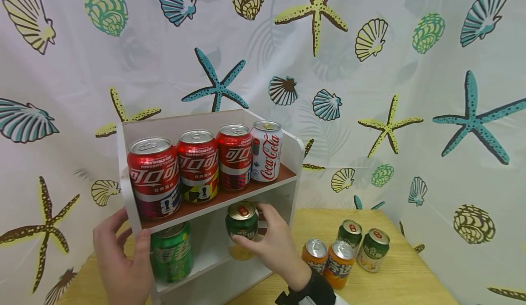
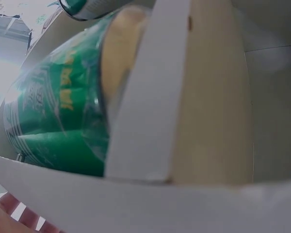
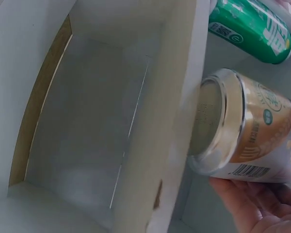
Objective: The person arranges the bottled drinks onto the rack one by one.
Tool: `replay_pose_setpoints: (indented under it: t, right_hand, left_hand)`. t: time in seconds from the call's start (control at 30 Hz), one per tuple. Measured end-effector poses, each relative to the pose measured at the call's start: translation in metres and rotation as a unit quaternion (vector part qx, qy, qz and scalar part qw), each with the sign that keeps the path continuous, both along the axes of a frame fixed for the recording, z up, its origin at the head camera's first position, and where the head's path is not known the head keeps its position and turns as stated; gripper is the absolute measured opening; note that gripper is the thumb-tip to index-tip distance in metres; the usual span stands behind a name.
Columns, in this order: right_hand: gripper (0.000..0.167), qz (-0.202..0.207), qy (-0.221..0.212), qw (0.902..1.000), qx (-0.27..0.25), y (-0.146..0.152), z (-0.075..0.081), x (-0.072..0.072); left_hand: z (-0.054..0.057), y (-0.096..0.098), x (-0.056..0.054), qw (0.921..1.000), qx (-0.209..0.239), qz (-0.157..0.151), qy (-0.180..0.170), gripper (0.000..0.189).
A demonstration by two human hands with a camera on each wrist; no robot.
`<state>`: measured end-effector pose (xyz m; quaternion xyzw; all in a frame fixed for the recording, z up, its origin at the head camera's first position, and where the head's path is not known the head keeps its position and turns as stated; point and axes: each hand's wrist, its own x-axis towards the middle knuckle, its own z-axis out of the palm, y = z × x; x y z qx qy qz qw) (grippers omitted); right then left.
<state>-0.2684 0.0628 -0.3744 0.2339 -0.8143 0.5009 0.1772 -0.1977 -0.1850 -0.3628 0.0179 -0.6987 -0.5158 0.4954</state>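
My right hand (image 1: 275,241) holds a green and gold drink can (image 1: 241,225) at the middle level of a white shelf unit (image 1: 292,159). Thumb and fingers lie on either side of the can. In the right wrist view the can's gold lower half (image 3: 257,121) tilts, its base close to the middle board's front edge. With my left hand (image 1: 123,259) I grip the unit's left side panel, thumb in front and fingers round the outside. Just inside that panel, a green can (image 1: 172,252) stands on the middle board; the left wrist view shows its green side (image 2: 53,102).
On the top board stand red cola cans (image 1: 197,165) and a white Coca-Cola can (image 1: 267,152) in a row. Two orange cans (image 1: 339,264) and two green-gold cans (image 1: 373,250) stand on the wooden table (image 1: 394,286), right of the unit. A patterned curtain (image 1: 255,44) hangs behind.
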Motion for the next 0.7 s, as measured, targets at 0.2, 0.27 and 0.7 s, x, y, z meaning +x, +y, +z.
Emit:
replay_pose_setpoints:
  t: [0.2, 0.27, 0.7]
  right_hand:
    - [0.068, 0.009, -0.006, 0.9999, 0.006, -0.008, -0.002, -0.003]
    - [0.069, 0.009, -0.011, 0.9999, 0.007, -0.009, -0.002, -0.004]
    - [0.079, 0.039, -0.07, 0.9967, 0.015, -0.02, -0.004, -0.011]
  left_hand:
    - [-0.001, 0.0, -0.002, 1.0, -0.002, -0.002, 0.009, 0.05]
    - [-0.001, 0.0, -0.002, 0.9999, -0.002, -0.002, 0.011, 0.049]
    - [-0.001, 0.001, -0.001, 1.0, 0.005, 0.0, 0.001, 0.049]
